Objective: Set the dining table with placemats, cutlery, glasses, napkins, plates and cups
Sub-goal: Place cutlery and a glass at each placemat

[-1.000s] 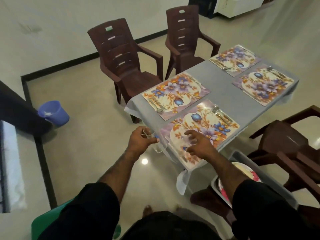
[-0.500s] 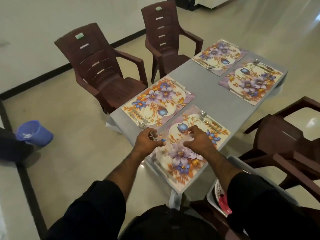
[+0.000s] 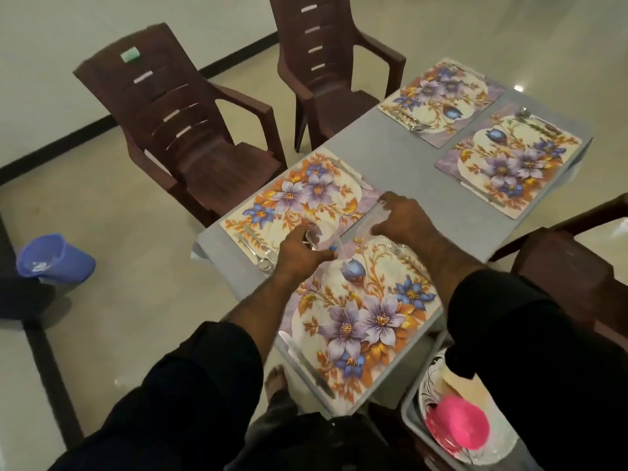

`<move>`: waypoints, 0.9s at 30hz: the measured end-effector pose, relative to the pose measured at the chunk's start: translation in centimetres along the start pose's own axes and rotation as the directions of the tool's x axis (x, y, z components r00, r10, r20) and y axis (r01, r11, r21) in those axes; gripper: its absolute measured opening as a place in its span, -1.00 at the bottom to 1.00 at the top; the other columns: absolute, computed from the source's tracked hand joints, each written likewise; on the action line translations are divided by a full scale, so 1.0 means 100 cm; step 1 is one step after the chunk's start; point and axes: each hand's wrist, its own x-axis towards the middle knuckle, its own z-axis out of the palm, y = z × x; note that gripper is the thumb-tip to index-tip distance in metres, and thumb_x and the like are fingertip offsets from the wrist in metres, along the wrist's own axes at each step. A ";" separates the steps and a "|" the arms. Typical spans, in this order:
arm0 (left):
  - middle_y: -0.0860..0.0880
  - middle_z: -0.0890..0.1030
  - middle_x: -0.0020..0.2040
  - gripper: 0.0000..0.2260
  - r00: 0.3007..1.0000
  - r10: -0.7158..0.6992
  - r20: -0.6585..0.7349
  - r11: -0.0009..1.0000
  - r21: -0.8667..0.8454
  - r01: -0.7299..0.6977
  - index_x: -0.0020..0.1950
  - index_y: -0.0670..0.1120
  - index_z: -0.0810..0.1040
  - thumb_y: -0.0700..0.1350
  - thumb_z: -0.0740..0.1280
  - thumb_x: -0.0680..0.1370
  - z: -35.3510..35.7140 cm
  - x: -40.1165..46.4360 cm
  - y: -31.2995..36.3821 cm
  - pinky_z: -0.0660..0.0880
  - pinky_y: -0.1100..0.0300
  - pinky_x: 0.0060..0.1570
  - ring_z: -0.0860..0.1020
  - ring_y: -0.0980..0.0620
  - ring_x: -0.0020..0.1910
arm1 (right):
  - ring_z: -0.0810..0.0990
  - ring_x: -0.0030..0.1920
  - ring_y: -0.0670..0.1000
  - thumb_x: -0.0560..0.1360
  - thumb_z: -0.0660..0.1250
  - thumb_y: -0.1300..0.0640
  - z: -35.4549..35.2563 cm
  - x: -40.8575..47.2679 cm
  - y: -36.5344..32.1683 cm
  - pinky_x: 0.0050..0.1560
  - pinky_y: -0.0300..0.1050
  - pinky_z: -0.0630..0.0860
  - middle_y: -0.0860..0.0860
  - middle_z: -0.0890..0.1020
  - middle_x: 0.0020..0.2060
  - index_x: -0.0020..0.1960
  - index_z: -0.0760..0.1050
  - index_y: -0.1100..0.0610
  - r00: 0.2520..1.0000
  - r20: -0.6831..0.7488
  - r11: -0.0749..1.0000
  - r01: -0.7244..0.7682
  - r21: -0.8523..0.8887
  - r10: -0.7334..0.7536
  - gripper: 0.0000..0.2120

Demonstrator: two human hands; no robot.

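Four floral placemats lie on the grey table (image 3: 401,154): the near one (image 3: 363,317), one to its left (image 3: 306,198) and two at the far end (image 3: 441,93), (image 3: 509,161). Forks and spoons (image 3: 263,254) and a knife (image 3: 306,362) rest on the mats. My left hand (image 3: 299,256) grips a clear glass (image 3: 321,234) over the gap between the two near mats. My right hand (image 3: 404,219) curls round a second clear glass (image 3: 375,217) just beyond it, low over the table. Whether either glass touches the table is unclear.
Two brown plastic chairs (image 3: 190,137), (image 3: 326,59) stand along the table's left side, and another (image 3: 564,273) on the right. A grey tub (image 3: 413,419) at bottom right holds plates and a pink bowl (image 3: 458,433). A blue bucket (image 3: 51,256) sits on the floor at left.
I have stepped closer to the table. Both hands moved forward from the near mat's edge to its far end, and the right hand now holds its own glass, apart from the left hand.
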 end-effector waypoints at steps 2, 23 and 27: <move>-0.04 0.67 0.09 -0.45 1.000 0.011 0.015 1.000 -0.009 -0.011 0.18 -0.06 0.60 -0.11 0.76 0.29 0.008 0.014 0.009 0.65 -0.01 0.06 0.66 -0.09 0.07 | 0.63 0.19 0.20 0.32 0.68 -0.01 -0.009 0.019 -0.003 0.12 -0.04 0.60 0.14 0.62 0.27 0.43 0.46 0.05 0.999 0.015 0.998 -0.038 -0.059 0.039 -0.24; -0.02 0.66 0.17 -0.40 0.999 -0.015 0.043 0.996 0.089 0.011 0.27 -0.06 0.58 -0.05 0.75 0.32 0.030 0.045 0.024 0.65 0.09 0.07 0.64 -0.08 0.12 | 0.61 0.24 0.22 0.38 0.60 -0.22 -0.002 0.048 0.007 0.14 0.08 0.60 0.14 0.57 0.33 0.49 0.36 0.07 0.992 0.089 0.936 -0.053 -0.348 0.090 -0.18; -0.01 0.65 0.13 -0.42 1.000 -0.010 0.028 0.996 0.093 0.007 0.24 -0.05 0.58 -0.03 0.75 0.32 0.027 0.041 0.027 0.66 0.08 0.04 0.64 -0.08 0.10 | 0.62 0.25 0.21 0.40 0.60 -0.21 -0.006 0.049 0.006 0.17 0.10 0.60 0.13 0.57 0.34 0.49 0.37 0.07 0.993 0.104 0.932 -0.022 -0.363 0.064 -0.20</move>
